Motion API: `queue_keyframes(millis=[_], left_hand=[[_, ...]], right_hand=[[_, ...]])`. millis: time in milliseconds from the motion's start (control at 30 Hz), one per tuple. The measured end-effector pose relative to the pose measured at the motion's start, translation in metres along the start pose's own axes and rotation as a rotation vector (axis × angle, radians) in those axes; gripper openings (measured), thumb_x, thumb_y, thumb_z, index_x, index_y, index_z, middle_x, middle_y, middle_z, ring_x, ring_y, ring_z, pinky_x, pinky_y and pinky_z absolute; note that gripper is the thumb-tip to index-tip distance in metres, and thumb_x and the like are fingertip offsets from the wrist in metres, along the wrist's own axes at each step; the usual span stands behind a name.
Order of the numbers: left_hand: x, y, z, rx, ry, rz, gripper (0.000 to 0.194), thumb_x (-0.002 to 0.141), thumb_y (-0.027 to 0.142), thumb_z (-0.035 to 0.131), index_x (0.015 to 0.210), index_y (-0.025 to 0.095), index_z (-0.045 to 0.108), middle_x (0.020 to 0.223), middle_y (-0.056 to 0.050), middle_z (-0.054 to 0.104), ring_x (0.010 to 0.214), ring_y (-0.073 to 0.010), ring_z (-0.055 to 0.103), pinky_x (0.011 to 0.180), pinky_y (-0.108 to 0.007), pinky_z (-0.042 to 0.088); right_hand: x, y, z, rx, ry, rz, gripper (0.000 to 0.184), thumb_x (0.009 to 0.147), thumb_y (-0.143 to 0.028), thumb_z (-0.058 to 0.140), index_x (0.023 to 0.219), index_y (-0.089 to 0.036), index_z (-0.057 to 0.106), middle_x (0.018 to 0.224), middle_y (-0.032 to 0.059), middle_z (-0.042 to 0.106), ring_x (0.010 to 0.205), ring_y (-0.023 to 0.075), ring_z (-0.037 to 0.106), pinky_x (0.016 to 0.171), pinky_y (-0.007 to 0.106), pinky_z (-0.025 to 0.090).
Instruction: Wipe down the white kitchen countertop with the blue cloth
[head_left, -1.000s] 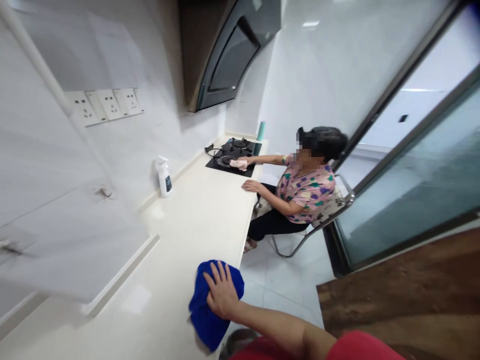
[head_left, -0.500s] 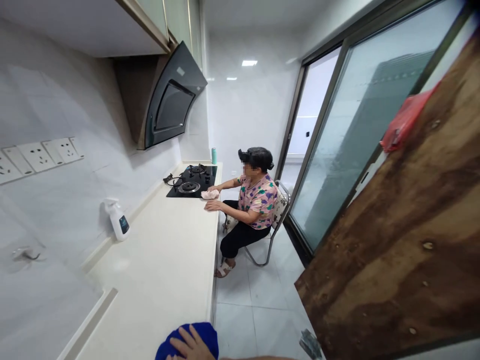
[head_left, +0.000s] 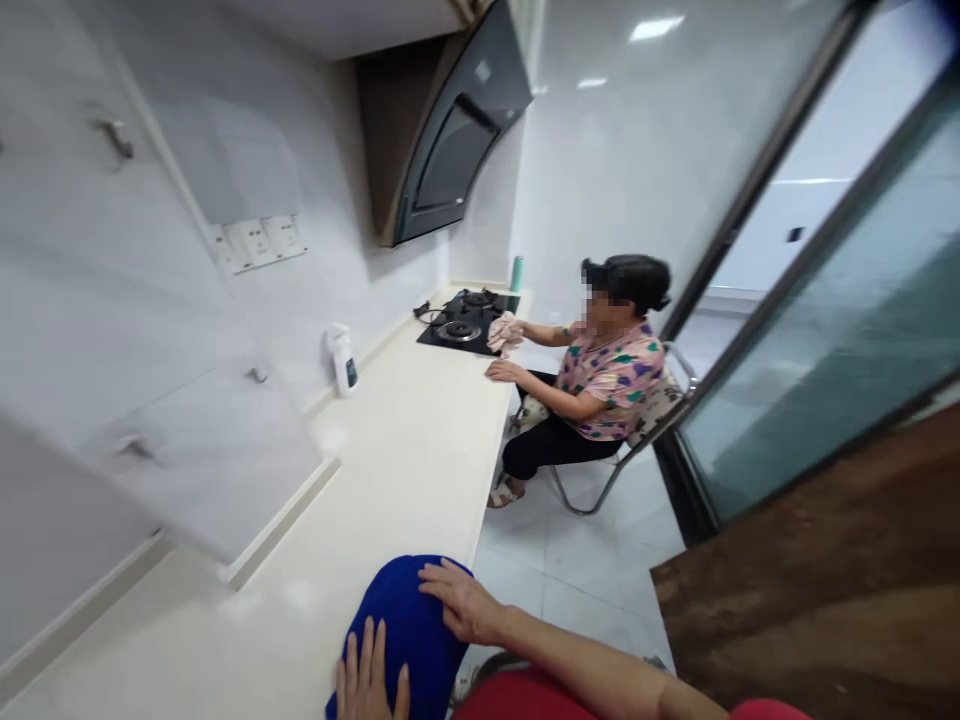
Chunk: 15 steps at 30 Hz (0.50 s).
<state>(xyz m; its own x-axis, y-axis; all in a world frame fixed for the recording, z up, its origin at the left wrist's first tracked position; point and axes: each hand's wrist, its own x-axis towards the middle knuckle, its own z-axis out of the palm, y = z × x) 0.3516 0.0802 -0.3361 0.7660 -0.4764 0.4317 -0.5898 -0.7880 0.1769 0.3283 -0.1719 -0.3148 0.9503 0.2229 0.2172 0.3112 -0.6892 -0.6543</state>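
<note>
A blue cloth point(head_left: 401, 635) is bunched at the near end of the white countertop point(head_left: 397, 480). My left hand point(head_left: 369, 675) holds its left side with the fingers pointing up. My right hand point(head_left: 461, 600) lies over its top, fingers pointing left. Its lower part is cut off by the frame's bottom edge. Far along the counter, a seated person point(head_left: 607, 380) holds a pink cloth point(head_left: 504, 333) at the edge of a black gas hob point(head_left: 459, 332), and the person's other hand rests on the counter edge.
A white spray bottle point(head_left: 343, 362) stands by the wall, and a teal bottle point(head_left: 517, 273) stands behind the hob. A black range hood point(head_left: 457, 130) hangs above. Glass sliding doors point(head_left: 817, 300) run along the right, and a brown board point(head_left: 817, 570) leans at lower right.
My left hand has come onto the blue cloth beside my right hand. The pink cloth has risen off the burner to the hob's edge. My view has swung.
</note>
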Motion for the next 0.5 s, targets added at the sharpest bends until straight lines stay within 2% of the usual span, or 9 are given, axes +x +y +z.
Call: queue_keyframes(millis=[100,200,267,333,400,500], left_hand=[[-0.022,-0.014,-0.017,0.043,-0.042,-0.018,0.071,0.093,0.035,0.048,0.155,0.03,0.015,0.154,-0.008,0.05,0.143,-0.0318,0.044,0.11,-0.056,0.047],[-0.045,-0.029,-0.032,0.051,-0.094,-0.07,0.072,0.092,0.039,0.049,0.156,0.031,0.016,0.157,-0.007,0.046,0.146,-0.0319,0.041,0.112,-0.057,0.046],[-0.059,-0.042,-0.045,0.045,-0.125,-0.124,0.069,0.094,0.039,0.046,0.156,0.031,0.018,0.159,-0.006,0.043,0.148,-0.0309,0.036,0.114,-0.058,0.043],[-0.072,-0.057,-0.061,0.045,-0.146,-0.213,0.065,0.095,0.041,0.041,0.156,0.029,0.021,0.161,-0.006,0.04,0.151,-0.03,0.031,0.118,-0.059,0.038],[-0.082,-0.071,-0.078,0.048,-0.172,-0.323,0.063,0.096,0.044,0.037,0.155,0.025,0.028,0.161,-0.008,0.04,0.151,-0.0306,0.031,0.12,-0.06,0.034],[-0.084,-0.081,-0.1,0.059,-0.193,-0.501,0.061,0.096,0.048,0.033,0.15,0.021,0.041,0.156,-0.012,0.046,0.147,-0.0331,0.038,0.12,-0.062,0.033]], right_hand=[[-0.005,-0.013,0.01,-0.024,-0.04,-0.105,0.069,0.075,-0.013,0.049,0.144,-0.016,0.049,0.153,0.0172,0.046,0.147,0.0262,0.035,0.122,0.057,0.025],[-0.004,-0.024,0.014,0.045,-0.053,-0.221,0.06,0.079,-0.011,0.046,0.138,-0.019,0.055,0.146,0.0138,0.054,0.142,0.0222,0.043,0.121,0.052,0.031],[-0.005,-0.023,0.011,0.096,-0.001,-0.264,0.055,0.08,-0.01,0.044,0.132,-0.022,0.059,0.14,0.0106,0.061,0.135,0.0197,0.051,0.119,0.05,0.035],[-0.01,-0.014,0.004,0.117,0.105,-0.234,0.051,0.082,-0.01,0.044,0.127,-0.024,0.062,0.132,0.0091,0.066,0.127,0.0193,0.058,0.113,0.048,0.043],[-0.017,0.0,-0.004,0.117,0.235,-0.13,0.045,0.085,-0.011,0.043,0.122,-0.025,0.065,0.125,0.0089,0.069,0.12,0.0198,0.063,0.103,0.044,0.052],[-0.025,0.02,-0.015,0.126,0.382,0.033,0.043,0.085,-0.01,0.041,0.114,-0.026,0.069,0.12,0.0077,0.072,0.113,0.02,0.067,0.097,0.042,0.056]])
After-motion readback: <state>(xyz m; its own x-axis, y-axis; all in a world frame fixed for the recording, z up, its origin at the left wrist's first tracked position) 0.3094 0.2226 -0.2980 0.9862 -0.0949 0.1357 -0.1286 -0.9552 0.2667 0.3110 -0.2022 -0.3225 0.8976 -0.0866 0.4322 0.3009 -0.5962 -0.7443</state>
